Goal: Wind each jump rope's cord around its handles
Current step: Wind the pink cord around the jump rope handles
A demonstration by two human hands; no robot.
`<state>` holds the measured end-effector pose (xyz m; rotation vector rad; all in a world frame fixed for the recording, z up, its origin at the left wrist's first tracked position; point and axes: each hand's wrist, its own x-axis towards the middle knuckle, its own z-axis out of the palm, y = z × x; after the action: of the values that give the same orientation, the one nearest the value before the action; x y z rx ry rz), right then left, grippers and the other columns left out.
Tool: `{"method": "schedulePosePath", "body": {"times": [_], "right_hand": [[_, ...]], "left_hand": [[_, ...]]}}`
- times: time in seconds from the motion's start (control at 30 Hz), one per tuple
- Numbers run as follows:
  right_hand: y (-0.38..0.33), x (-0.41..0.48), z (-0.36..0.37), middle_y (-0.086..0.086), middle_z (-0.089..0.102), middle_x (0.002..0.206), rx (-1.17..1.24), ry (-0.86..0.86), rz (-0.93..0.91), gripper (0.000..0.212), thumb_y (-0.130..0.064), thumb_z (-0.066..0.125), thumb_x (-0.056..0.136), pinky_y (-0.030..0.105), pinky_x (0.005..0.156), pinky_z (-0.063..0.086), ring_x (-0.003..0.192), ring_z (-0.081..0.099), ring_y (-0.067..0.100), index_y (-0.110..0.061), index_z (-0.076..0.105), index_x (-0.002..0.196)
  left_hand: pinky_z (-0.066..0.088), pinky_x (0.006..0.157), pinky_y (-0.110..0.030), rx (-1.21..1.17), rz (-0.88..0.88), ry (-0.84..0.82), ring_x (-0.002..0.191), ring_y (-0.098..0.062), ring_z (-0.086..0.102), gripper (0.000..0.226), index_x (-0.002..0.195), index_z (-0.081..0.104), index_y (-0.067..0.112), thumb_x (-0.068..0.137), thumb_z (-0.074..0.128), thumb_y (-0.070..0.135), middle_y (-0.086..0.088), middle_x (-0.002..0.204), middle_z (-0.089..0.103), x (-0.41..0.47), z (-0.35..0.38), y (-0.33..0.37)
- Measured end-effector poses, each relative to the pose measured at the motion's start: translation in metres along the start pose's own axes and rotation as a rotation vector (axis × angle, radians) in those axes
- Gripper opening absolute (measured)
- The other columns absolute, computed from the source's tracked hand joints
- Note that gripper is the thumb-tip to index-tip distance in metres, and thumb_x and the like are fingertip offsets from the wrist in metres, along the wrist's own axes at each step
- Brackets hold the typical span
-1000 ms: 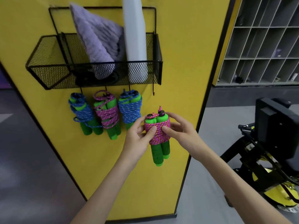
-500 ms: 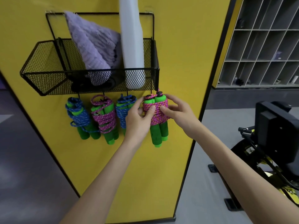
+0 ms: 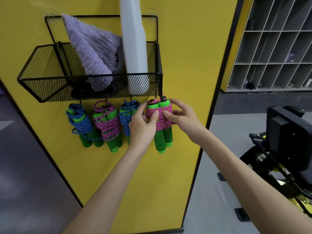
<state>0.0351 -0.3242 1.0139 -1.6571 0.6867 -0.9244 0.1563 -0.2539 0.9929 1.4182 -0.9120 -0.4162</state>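
Observation:
A pink-corded jump rope (image 3: 161,120) with green foam handles, its cord wound tightly round both, sits just under the rightmost hook of a black wire basket (image 3: 42,78). My left hand (image 3: 143,127) grips its left side, thumb across the cord. My right hand (image 3: 182,117) holds its right side, thumb on the wound cord. Three more wound ropes hang from hooks to the left: blue (image 3: 79,122), pink (image 3: 108,125) and blue (image 3: 125,119), the last partly hidden by my left hand.
The basket hangs on a yellow wall panel (image 3: 185,48) and holds a purple towel (image 3: 91,48) and a white bottle (image 3: 135,39). Grey cubby shelves (image 3: 273,44) stand at the back right. A black and yellow machine (image 3: 287,141) stands on the floor at right.
Both hands have lifted the pink wound rope from lower down up to the rightmost hook under the basket. The camera has moved closer.

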Motion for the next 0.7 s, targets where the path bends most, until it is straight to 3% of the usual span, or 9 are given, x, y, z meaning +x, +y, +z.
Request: {"method": "schedulePosePath", "body": {"times": [0.33,0.47,0.7], "right_hand": [[0.0013,0.0017,-0.0008,0.013,0.066,0.104,0.003,0.003,-0.01,0.044,-0.017,0.063,0.091,0.021,0.081,0.054,0.095,0.062,0.016,-0.024,0.051,0.132],[0.0003,0.0021,0.0005,0.02,0.066,0.107,-0.007,-0.015,0.0,0.045,-0.016,0.063,0.091,0.028,0.086,0.054,0.093,0.063,0.017,-0.024,0.05,0.134],[-0.0001,0.0022,0.0015,0.016,0.063,0.097,-0.011,-0.043,-0.01,0.045,-0.012,0.061,0.091,0.02,0.075,0.053,0.085,0.06,0.014,-0.025,0.05,0.133]], "left_hand": [[0.054,0.094,-0.04,-0.017,0.009,0.002,0.103,-0.01,0.067,0.044,0.131,0.054,0.033,0.089,0.065,0.029,0.0,0.114,0.07,-0.0001,-0.0002,0.0018],[0.053,0.094,-0.04,-0.022,0.011,0.005,0.103,-0.01,0.067,0.043,0.131,0.055,0.031,0.089,0.065,0.027,0.001,0.113,0.071,-0.0016,-0.0014,0.0015],[0.055,0.092,-0.038,-0.043,0.02,0.035,0.098,-0.007,0.068,0.041,0.129,0.054,0.031,0.09,0.064,0.021,0.004,0.107,0.072,-0.006,-0.0023,0.0004]]}}
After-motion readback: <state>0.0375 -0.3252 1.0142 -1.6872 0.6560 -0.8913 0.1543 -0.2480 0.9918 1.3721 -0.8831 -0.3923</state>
